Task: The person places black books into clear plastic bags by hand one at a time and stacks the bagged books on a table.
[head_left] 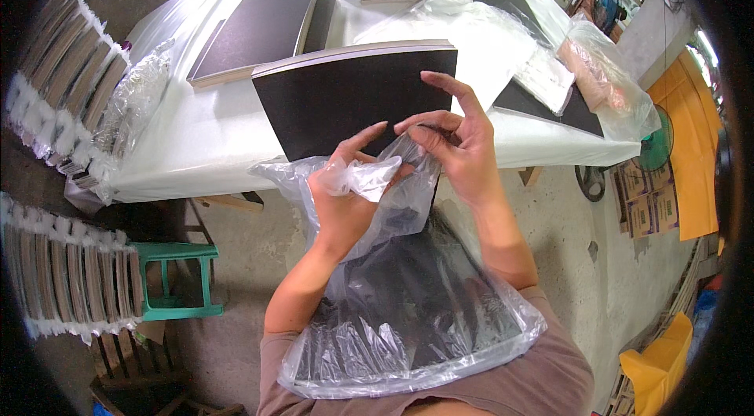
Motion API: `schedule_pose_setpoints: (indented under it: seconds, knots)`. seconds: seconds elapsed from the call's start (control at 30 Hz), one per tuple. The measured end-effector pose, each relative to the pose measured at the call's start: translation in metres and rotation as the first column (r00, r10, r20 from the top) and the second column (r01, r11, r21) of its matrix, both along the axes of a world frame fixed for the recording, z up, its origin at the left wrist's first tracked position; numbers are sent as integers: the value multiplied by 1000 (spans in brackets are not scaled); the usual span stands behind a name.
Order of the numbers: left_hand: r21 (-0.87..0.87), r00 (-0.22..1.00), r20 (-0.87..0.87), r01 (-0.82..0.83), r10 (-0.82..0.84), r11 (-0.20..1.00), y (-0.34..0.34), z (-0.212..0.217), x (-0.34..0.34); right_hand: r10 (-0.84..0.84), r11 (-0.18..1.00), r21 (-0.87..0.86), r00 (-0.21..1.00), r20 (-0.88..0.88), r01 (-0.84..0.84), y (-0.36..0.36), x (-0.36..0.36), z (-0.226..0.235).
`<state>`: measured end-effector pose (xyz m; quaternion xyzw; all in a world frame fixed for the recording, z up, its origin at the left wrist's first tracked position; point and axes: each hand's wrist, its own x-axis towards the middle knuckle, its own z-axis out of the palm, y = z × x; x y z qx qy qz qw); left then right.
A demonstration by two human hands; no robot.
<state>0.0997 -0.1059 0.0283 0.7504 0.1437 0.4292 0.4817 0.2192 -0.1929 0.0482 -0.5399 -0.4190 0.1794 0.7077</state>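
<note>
A clear plastic bag (408, 373) lies against my front with black sheets (408, 290) inside, its mouth bunched up toward the table. My left hand (345, 196) grips the crumpled mouth, and film folds over its fingers. With thumb and fingers, my right hand (463, 145) pinches the same film, its forefinger raised off it. Just beyond both hands, a thick stack of black boards (345, 98) leans upright at the table's front edge. Its lower part is hidden behind my hands and the film.
The table (173, 149) has a white plastic cover. On it lie more black stacks (259, 27), loose plastic bags (471, 35) and a bag of pinkish contents (597, 70). Bagged bundles (71, 274) stand at left by a green stool (177, 282). A green fan (656, 141) is at right.
</note>
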Motion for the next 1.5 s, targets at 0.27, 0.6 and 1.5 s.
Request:
schedule_pose_setpoints:
  seconds: [0.27, 0.6, 1.5]
  knots:
    - [-198, 997, 49, 72, -64, 978, 4, -10, 7, -137, 990, 5, 970, 202, 139, 4, -1, -12]
    - [-206, 996, 58, 83, -73, 975, 13, -22, 8, -157, 987, 27, 903, 400, 159, 14, 0, -25]
    - [-514, 617, 780, 726, -103, 456, 144, -97, -86, 547, 826, -90, 830, -111, -557, -33, 48, -79]
